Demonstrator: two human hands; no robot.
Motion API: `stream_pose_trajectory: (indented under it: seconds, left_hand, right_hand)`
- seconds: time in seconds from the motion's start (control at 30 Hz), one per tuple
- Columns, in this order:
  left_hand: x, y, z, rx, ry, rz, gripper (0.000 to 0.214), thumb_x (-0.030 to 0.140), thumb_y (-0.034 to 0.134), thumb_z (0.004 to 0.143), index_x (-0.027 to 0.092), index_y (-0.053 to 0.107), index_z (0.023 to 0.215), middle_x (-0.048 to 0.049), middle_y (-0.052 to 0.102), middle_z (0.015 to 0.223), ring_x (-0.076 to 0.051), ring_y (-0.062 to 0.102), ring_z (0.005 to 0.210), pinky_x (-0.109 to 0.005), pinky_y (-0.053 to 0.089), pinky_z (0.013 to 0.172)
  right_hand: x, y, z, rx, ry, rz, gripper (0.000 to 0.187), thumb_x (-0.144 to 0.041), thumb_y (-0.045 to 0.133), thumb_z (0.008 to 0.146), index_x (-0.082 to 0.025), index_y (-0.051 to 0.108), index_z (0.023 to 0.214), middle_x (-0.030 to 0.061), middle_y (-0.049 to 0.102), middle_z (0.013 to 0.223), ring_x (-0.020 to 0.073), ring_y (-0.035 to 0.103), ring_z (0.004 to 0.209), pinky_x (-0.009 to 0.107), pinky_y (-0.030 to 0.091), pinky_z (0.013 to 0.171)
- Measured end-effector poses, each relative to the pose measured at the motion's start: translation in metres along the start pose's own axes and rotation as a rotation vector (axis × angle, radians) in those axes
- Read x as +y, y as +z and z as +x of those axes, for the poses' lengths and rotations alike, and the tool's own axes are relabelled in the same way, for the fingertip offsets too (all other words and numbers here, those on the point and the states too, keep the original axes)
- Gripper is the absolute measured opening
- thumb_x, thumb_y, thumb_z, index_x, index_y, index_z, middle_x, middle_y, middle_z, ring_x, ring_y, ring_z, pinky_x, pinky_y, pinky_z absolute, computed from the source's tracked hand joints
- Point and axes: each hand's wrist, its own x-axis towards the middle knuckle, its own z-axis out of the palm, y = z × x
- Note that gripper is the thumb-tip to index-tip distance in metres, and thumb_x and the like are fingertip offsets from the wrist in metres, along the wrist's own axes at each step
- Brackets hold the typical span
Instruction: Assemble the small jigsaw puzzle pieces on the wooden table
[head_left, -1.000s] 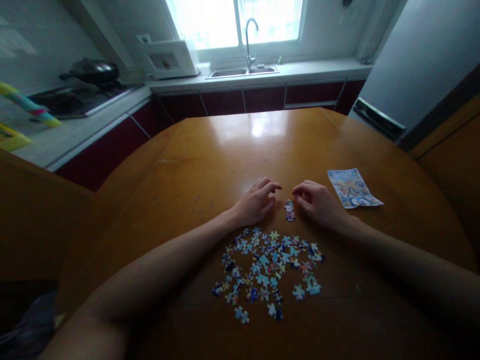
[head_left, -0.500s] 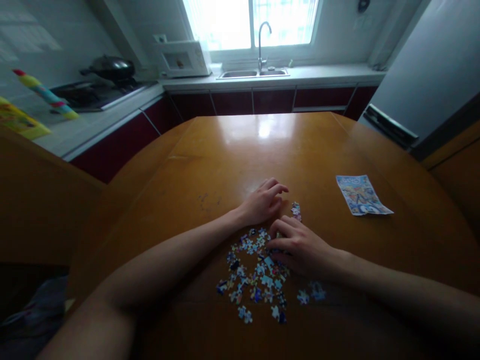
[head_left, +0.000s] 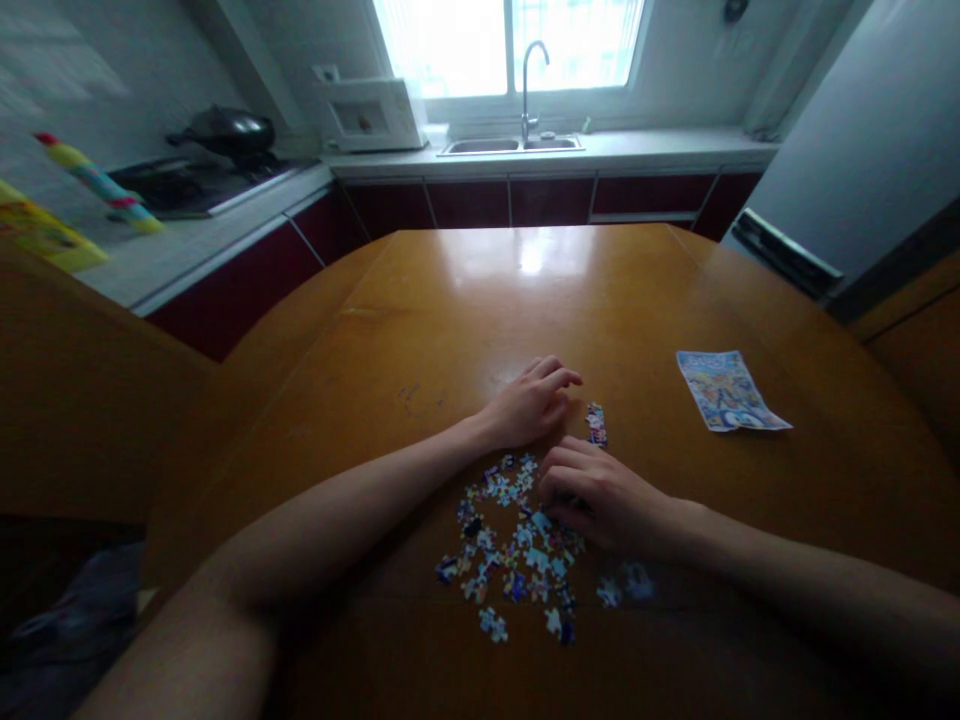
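Note:
A heap of small loose puzzle pieces (head_left: 517,560) lies on the round wooden table (head_left: 465,320) in front of me. My right hand (head_left: 596,495) rests on the heap's upper right part, fingers curled down onto the pieces; what they grip is hidden. My left hand (head_left: 531,405) lies palm down on the table just beyond the heap, fingers stretched out and holding nothing. A short strip of joined pieces (head_left: 596,424) sits right of my left fingertips, above my right hand.
A printed picture sheet (head_left: 729,390) lies flat at the right of the table. Beyond the table run a kitchen counter with a sink and tap (head_left: 525,120), a white microwave (head_left: 371,115) and a wok on a hob (head_left: 221,135). A grey fridge (head_left: 847,150) stands right.
My right hand left the joined strip and came down onto the loose heap, then curled its fingers slightly inward. My left hand stayed put. The view shifted a little.

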Motion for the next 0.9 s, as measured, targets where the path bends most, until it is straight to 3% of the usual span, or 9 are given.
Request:
stream_pose_trajectory:
  seconds: [0.2,0.43,0.6,0.73,0.9]
  left_hand:
    - [0.001,-0.002,0.000,-0.007,0.008,-0.012,0.028,0.011,0.052,0.091,0.020,0.059,0.116,-0.0076,0.058,0.112,-0.022,0.054,0.108,-0.041,0.050,0.098]
    - [-0.001,-0.002,-0.001,-0.024,0.012,-0.011,0.028,0.012,0.052,0.091,0.021,0.058,0.116,-0.0078,0.059,0.112,-0.023,0.054,0.109,-0.042,0.049,0.098]
    - [-0.002,-0.001,-0.001,-0.021,0.003,-0.038,0.040,0.009,0.050,0.090,0.022,0.050,0.128,-0.0069,0.061,0.110,-0.023,0.055,0.109,-0.042,0.048,0.097]
    - [-0.004,-0.001,-0.001,-0.010,0.001,-0.059,0.044,0.008,0.050,0.089,0.021,0.047,0.132,-0.0066,0.061,0.109,-0.022,0.056,0.106,-0.041,0.049,0.096]
    - [-0.004,-0.001,0.000,0.002,0.006,-0.054,0.043,0.008,0.052,0.089,0.021,0.049,0.131,-0.0059,0.062,0.107,-0.021,0.056,0.105,-0.041,0.048,0.097]
  right_hand:
    - [0.003,-0.013,-0.001,0.093,-0.021,0.103,0.010,-0.018,0.057,0.095,-0.019,0.063,0.087,0.0034,0.066,0.083,0.0155,0.056,0.078,0.031,0.046,0.074]
    - [0.021,-0.065,-0.015,0.068,0.293,0.138,0.011,-0.024,0.060,0.091,-0.020,0.069,0.086,0.0019,0.066,0.077,0.0136,0.056,0.068,0.028,0.044,0.063]
    - [0.051,-0.097,-0.030,-0.059,0.418,0.100,0.014,-0.031,0.063,0.088,-0.023,0.074,0.084,0.0023,0.069,0.074,0.0150,0.057,0.064,0.029,0.042,0.059]
    - [0.064,-0.104,-0.037,-0.165,0.459,0.114,0.012,-0.030,0.066,0.085,-0.022,0.074,0.082,0.0013,0.068,0.071,0.0147,0.057,0.062,0.028,0.042,0.057]
    - [0.063,-0.100,-0.033,-0.199,0.458,0.138,0.010,-0.024,0.064,0.085,-0.021,0.073,0.084,0.0012,0.071,0.075,0.0157,0.061,0.068,0.029,0.045,0.063]
